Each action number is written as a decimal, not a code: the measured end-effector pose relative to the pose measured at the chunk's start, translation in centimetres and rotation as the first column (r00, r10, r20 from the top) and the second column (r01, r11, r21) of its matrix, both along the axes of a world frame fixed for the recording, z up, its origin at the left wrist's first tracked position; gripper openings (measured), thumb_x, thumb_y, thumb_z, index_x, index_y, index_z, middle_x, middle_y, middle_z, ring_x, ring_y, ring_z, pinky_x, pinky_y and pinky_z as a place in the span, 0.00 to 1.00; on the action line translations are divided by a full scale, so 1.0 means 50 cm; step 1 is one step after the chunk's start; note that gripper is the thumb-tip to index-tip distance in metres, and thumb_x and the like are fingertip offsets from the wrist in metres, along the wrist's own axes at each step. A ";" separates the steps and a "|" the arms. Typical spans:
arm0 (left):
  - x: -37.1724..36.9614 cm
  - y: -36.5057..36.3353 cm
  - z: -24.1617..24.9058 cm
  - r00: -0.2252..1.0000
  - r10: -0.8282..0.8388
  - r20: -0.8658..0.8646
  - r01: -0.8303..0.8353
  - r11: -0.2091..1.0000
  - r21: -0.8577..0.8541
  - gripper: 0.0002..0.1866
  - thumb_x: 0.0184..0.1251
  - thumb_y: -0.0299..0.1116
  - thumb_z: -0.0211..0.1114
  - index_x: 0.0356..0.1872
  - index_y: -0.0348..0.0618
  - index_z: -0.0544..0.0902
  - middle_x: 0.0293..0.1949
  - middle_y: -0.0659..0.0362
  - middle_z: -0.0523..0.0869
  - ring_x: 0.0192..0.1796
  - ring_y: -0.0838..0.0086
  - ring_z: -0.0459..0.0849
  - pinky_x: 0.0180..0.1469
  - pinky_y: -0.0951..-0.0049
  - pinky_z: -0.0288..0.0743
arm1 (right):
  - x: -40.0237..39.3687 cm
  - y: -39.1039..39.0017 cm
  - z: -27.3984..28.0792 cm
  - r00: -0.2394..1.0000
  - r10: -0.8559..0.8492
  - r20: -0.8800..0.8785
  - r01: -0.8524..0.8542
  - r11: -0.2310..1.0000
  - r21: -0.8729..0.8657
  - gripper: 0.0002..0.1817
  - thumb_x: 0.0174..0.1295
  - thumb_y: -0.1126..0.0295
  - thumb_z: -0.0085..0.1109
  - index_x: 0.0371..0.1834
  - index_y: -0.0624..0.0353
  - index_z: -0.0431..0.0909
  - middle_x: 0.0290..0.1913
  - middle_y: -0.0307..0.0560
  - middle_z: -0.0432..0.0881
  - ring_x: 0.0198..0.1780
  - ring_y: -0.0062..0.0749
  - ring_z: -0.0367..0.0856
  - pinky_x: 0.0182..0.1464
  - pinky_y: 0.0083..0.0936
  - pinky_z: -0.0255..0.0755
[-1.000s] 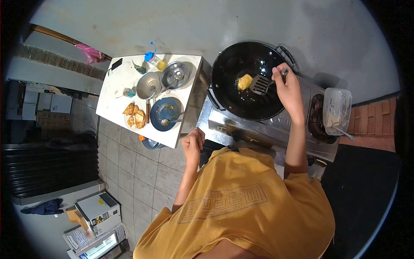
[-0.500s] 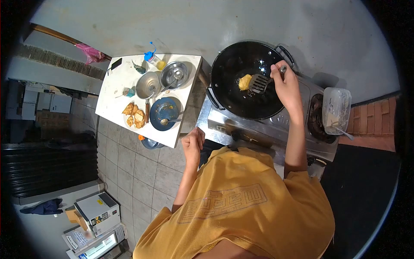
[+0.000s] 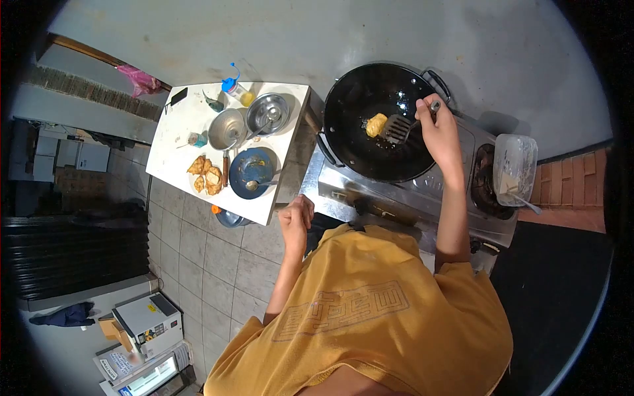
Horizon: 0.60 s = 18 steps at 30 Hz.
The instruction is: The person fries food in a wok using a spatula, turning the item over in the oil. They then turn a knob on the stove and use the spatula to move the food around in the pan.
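My right hand (image 3: 438, 132) grips the handle of a slotted spatula (image 3: 397, 129) over a large black wok (image 3: 356, 155). The spatula's head lies low in the wok, its edge right at a small yellow fried piece of food (image 3: 376, 125). A little oil glistens around that piece. My left hand (image 3: 296, 214) is held in front of my body with its fingers curled in, between the stove and the white table, and nothing shows in it.
The wok sits on a steel gas stove (image 3: 422, 208); a plastic tub (image 3: 516, 168) with a utensil stands right of it. On the white table (image 3: 178, 142) are fried pieces (image 3: 212, 179), a blue plate (image 3: 243, 173), metal bowls (image 3: 267, 104), a blue-capped bottle (image 3: 239, 94) and a phone (image 3: 179, 97).
The yellow piece has shifted and turned slightly in the wok, and the spatula's head has moved a touch. My left hand stays where it was.
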<state>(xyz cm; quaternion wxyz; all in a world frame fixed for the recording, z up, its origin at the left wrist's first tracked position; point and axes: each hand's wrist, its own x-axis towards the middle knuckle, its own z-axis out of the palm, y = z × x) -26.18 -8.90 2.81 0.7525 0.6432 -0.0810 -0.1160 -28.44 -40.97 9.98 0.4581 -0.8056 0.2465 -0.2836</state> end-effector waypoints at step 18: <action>-0.004 0.009 0.008 1.000 0.002 -0.006 -0.002 1.000 0.009 0.28 0.74 0.29 0.45 0.07 0.39 0.64 0.13 0.61 0.66 0.23 0.76 0.67 0.26 0.76 0.60 | -0.002 0.002 0.007 1.000 -0.004 0.016 0.003 1.000 0.009 0.14 0.70 0.64 0.52 0.34 0.65 0.69 0.21 0.48 0.66 0.25 0.28 0.62 0.32 0.29 0.64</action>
